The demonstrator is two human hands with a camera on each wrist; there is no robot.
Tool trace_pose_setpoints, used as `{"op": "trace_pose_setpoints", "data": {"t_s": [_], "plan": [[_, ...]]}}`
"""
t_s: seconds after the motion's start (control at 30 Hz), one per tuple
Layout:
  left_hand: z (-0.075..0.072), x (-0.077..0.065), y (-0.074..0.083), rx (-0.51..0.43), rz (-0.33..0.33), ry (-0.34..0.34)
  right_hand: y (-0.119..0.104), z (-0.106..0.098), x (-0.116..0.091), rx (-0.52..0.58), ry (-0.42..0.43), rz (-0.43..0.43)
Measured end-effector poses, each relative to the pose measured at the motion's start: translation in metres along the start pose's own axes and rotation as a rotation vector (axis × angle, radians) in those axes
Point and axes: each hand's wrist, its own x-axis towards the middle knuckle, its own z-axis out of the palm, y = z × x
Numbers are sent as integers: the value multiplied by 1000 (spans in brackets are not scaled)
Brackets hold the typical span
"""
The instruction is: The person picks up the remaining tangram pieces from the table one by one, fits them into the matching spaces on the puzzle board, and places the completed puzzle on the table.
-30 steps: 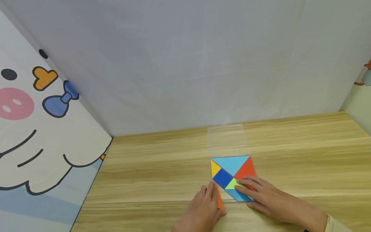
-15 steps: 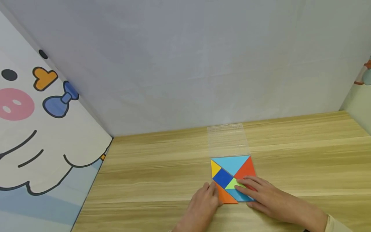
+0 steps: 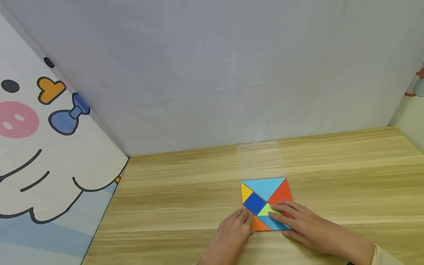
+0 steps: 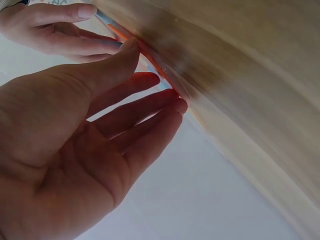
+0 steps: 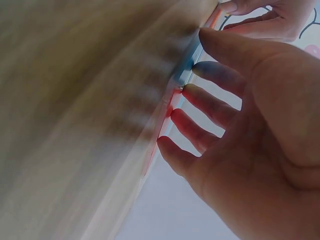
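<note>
In the head view, colourful tangram pieces form a square in the base of a clear plastic case. My left hand [image 3: 233, 228] holds the orange triangle [image 3: 260, 225] at the near left corner, fingers over its left side and thumb by the front edge. The dark blue square [image 3: 254, 203], yellow triangle [image 3: 246, 192] and light green triangle [image 3: 267, 210] lie beside it. My right hand [image 3: 308, 225] rests with spread fingers on the right side, over the red triangle [image 3: 281, 192] and blue parallelogram [image 3: 274, 223]. Its thumb touches the case's front edge. A light blue triangle [image 3: 266, 187] fills the far side.
The case's clear lid [image 3: 261, 161] lies folded back flat behind the pieces. Under everything is a wood-grain table [image 3: 172, 198]. A pale curtain [image 3: 212, 81] rises along its back edge, and a cartoon-printed sheet [image 3: 92, 158] stands at the left.
The orange triangle, mostly hidden under the left hand and tilted at first, has swung down and slid into the near left corner of the square. The right hand has stayed in place.
</note>
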Motion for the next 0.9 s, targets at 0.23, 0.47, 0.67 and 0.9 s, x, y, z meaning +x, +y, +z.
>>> {"op": "trace_pose_setpoints", "data": {"t_s": [0.23,0.47,0.67,0.9], "plan": [[3,2,0,-34,-12,16,4,3,-1,9,4,-7],[4,4,-3,-138,-15,58,6,5,-3,0,17,-10],[2,5,0,-80,-9,1,6,5,-4,5,-6,2],[1,-1,12,72,-22,-66,5,5,-4,3,-6,6]]}}
